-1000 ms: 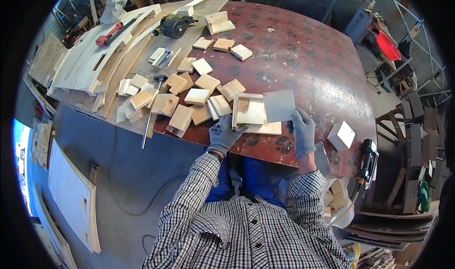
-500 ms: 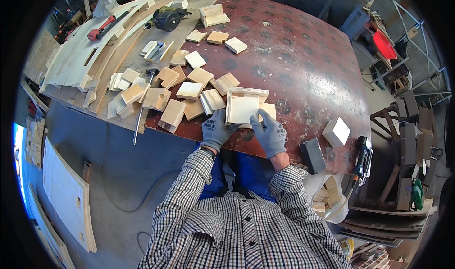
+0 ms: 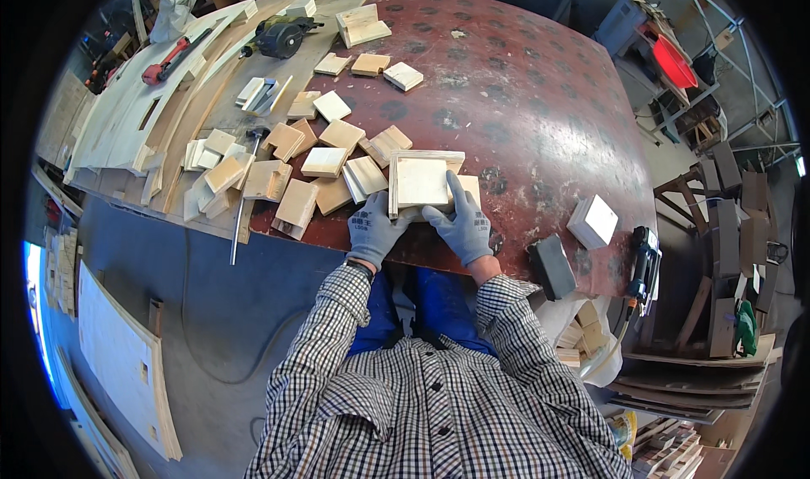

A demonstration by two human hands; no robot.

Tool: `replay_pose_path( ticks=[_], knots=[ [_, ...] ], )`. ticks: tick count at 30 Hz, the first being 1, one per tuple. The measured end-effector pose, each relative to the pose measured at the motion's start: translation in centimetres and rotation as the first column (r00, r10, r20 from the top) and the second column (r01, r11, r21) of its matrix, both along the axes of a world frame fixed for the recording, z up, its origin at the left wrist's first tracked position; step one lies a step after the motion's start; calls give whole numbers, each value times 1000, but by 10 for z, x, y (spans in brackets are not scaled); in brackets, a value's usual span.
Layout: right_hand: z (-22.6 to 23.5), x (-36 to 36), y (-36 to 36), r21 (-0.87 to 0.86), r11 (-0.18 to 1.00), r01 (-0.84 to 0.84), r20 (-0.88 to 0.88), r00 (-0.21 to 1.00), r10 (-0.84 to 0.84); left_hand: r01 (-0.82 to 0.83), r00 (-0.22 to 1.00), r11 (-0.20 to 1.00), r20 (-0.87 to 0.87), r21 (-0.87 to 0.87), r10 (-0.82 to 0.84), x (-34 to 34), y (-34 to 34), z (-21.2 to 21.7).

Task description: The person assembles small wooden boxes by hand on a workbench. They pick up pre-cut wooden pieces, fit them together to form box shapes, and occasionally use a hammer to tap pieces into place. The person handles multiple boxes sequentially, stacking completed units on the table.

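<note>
Both my hands wear grey work gloves and grip a small assembly of wooden blocks (image 3: 422, 182) near the front edge of the table. It has a pale square face with raised strips along its far and left sides. My left hand (image 3: 376, 228) closes on its near left corner. On the near right side, my right hand (image 3: 462, 224) holds it, index finger stretched along the right edge and thumb at the near edge. Another wooden piece (image 3: 469, 190) shows just beyond my right index finger. Left of the assembly lie several loose wooden blocks (image 3: 324, 162).
The reddish-brown table (image 3: 540, 99) carries a dark grey block (image 3: 553, 267), a pale block (image 3: 593, 221) and a black air tool (image 3: 645, 264) at right. A hammer (image 3: 246, 194) overhangs the front edge at left. Farther back are a circular saw (image 3: 283, 37) and a red tool (image 3: 169, 62).
My right index finger has straightened along the block assembly's right edge, and my thumb has moved to its near side. The whole view has shifted slightly.
</note>
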State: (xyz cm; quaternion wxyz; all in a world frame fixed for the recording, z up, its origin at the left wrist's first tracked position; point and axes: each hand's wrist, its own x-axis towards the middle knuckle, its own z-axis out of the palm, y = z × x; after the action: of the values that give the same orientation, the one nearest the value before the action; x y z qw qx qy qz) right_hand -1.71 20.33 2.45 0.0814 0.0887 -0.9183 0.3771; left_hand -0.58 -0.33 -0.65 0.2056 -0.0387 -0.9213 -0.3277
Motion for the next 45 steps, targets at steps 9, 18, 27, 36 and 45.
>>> replay_pose_path(
  ticks=[9,18,27,36,45],
  knots=[
    [-5,-4,28,-153,980,-129,-28,992,127,-15,998,999,57,35,13,5,4,6],
    [-5,-2,17,72,995,-64,-36,997,66,-27,996,1000,91,10,26,5,5,14],
    [-15,4,22,-86,990,-114,-189,977,96,-44,998,986,53,164,35,54,7,32],
    [-18,4,18,-70,987,-147,-258,958,124,255,951,779,3,-572,-309,-14,6,91],
    [-16,7,26,-160,974,-157,-189,974,126,406,907,804,85,-435,-413,-28,-3,68]
  ],
)
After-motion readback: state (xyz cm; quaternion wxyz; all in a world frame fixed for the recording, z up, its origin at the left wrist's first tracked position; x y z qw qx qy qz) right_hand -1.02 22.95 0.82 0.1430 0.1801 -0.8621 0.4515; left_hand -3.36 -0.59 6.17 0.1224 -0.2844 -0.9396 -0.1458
